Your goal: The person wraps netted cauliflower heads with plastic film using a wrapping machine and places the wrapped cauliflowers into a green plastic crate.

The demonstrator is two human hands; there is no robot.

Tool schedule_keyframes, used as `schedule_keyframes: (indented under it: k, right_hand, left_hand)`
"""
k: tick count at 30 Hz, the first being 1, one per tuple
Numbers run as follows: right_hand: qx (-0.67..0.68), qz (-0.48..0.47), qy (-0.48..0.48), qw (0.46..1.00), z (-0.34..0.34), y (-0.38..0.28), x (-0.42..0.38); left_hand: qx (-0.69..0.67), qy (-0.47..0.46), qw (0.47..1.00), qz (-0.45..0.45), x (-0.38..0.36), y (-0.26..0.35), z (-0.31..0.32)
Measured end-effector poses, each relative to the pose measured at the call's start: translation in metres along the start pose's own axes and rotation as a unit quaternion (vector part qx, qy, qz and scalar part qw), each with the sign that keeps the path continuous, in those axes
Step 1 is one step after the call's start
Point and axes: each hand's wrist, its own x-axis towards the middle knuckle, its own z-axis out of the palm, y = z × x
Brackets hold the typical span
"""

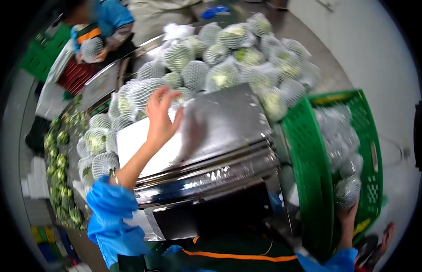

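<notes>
Wrapped veg head (348, 192) sits inside green crate (308, 167), near end, to our R; our R hand (347, 215) holds it from the near side, fingers partly hidden; more wrapped heads (336, 136) w/in crate, just beyond it; our L hand (161, 115) open wide, fingers spread, over shiny metal top (229, 113); we see netted heads (220, 77) piled beyond & L of metal top; co-worker (112, 18), far L, holds netted item (92, 49).

Net-wrapped vegetable (348, 191) in green crate (307, 174)
</notes>
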Motion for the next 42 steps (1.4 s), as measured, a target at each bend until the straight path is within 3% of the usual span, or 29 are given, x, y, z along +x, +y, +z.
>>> schedule_keyframes:
  k: [1, 2, 4, 5, 8, 10, 12, 13, 14, 16, 17, 18, 19, 20, 21, 22, 23, 24, 26, 28, 30, 32, 33, 34, 36, 38, 39, 40, 42]
  right_hand:
    - [0.005, 0.054, 0.076, 0.996, 0.000, 0.001, 0.018]
    - [0.019, 0.043, 0.073, 0.996, 0.009, 0.004, 0.039]
    - [0.056, 0.022, 0.080, 0.995, 0.021, 0.022, 0.073]
    - [0.057, 0.033, 0.056, 0.996, 0.024, 0.026, 0.074]
    - [-0.074, -0.002, 0.094, 0.993, 0.013, -0.001, 0.086]
    - [-0.279, -0.090, 0.173, 0.940, 0.001, -0.032, 0.089]
    - [-0.462, -0.216, 0.232, 0.828, 0.020, -0.053, 0.068]
    - [-0.514, -0.292, 0.236, 0.771, 0.041, -0.058, 0.048]
    - [-0.526, -0.361, 0.205, 0.742, 0.067, -0.061, 0.027]
    - [-0.515, -0.486, 0.105, 0.698, 0.122, -0.045, -0.015]
    - [-0.494, -0.519, 0.033, 0.697, 0.150, -0.027, -0.029]
    - [-0.476, -0.528, -0.036, 0.703, 0.181, -0.006, -0.037]
    - [-0.463, -0.444, 0.016, 0.767, 0.211, 0.017, -0.044]
    - [-0.480, -0.373, -0.071, 0.791, 0.251, 0.054, -0.056]
    - [-0.462, -0.410, -0.286, 0.733, 0.291, 0.095, -0.041]
    - [-0.340, -0.247, -0.416, 0.807, 0.333, 0.136, -0.044]
    - [-0.301, -0.136, -0.460, 0.824, 0.367, 0.177, -0.042]
    - [-0.292, -0.049, -0.459, 0.838, 0.397, 0.205, -0.048]
    - [-0.273, 0.015, -0.439, 0.856, 0.430, 0.246, -0.014]
    - [-0.338, -0.042, -0.431, 0.836, 0.438, 0.250, -0.008]
    - [-0.346, -0.039, -0.467, 0.813, 0.430, 0.251, 0.002]
    - [-0.278, -0.035, -0.504, 0.817, 0.444, 0.253, -0.005]
    - [-0.303, -0.071, -0.512, 0.801, 0.450, 0.256, 0.000]
    - [-0.327, -0.111, -0.522, 0.780, 0.459, 0.253, 0.002]
    - [-0.359, -0.301, -0.476, 0.744, 0.466, 0.238, 0.002]
    - [-0.442, -0.368, -0.399, 0.714, 0.435, 0.210, 0.023]
    - [-0.619, -0.372, -0.316, 0.616, 0.412, 0.189, -0.004]
    - [-0.765, -0.361, -0.221, 0.485, 0.386, 0.170, -0.039]
    - [-0.843, -0.450, -0.115, 0.271, 0.329, 0.186, -0.048]
  left_hand:
    - [0.089, 0.006, 0.995, -0.035, 0.014, -0.049, 0.010]
    - [0.173, 0.006, 0.983, -0.064, 0.028, -0.084, 0.016]
    - [0.280, -0.095, 0.943, -0.151, 0.052, -0.104, 0.008]
    - [0.323, -0.189, 0.910, -0.177, 0.064, -0.104, 0.010]
    - [0.204, -0.350, 0.881, -0.243, 0.093, -0.112, 0.031]
    - [0.129, -0.275, 0.922, -0.238, 0.094, -0.144, 0.037]
    - [0.011, -0.221, 0.943, -0.249, 0.087, -0.170, 0.024]
    - [-0.055, -0.128, 0.952, -0.272, 0.075, -0.171, 0.013]
    - [-0.112, -0.046, 0.942, -0.313, 0.066, -0.168, 0.000]
    - [-0.199, 0.009, 0.927, -0.317, 0.052, -0.148, -0.030]
    - [-0.121, 0.100, 0.972, -0.172, 0.042, -0.122, -0.044]
    - [-0.091, 0.142, 0.983, -0.070, 0.033, -0.094, -0.056]
    - [-0.043, 0.190, 0.980, 0.027, 0.021, -0.070, -0.058]
    - [0.003, 0.237, 0.964, 0.123, 0.007, -0.050, -0.057]
    - [0.037, 0.250, 0.951, 0.176, -0.011, -0.038, -0.050]
    - [0.072, 0.266, 0.934, 0.227, -0.032, -0.032, -0.038]
    - [0.058, 0.244, 0.940, 0.231, -0.057, -0.029, -0.022]
    - [0.047, 0.225, 0.943, 0.239, -0.076, -0.026, -0.014]
    - [0.000, 0.046, 0.957, 0.288, -0.108, -0.010, -0.031]
    - [-0.009, 0.072, 0.947, 0.314, -0.139, -0.001, -0.057]
    - [0.033, 0.169, 0.975, 0.137, -0.149, 0.002, -0.061]
    - [-0.193, 0.053, 0.979, -0.035, -0.137, 0.004, -0.061]
    - [-0.135, 0.007, 0.990, -0.040, -0.141, 0.012, -0.065]
    - [-0.075, -0.032, 0.996, -0.045, -0.142, 0.017, -0.069]
    - [-0.224, -0.020, 0.972, -0.068, -0.155, 0.012, -0.077]
    - [-0.234, -0.028, 0.964, -0.122, -0.181, 0.023, -0.110]
    - [-0.065, -0.012, 0.991, -0.113, -0.200, 0.021, -0.120]
    - [0.107, 0.004, 0.989, -0.098, -0.216, 0.017, -0.126]
    - [0.241, -0.023, 0.959, -0.149, -0.238, 0.002, -0.110]
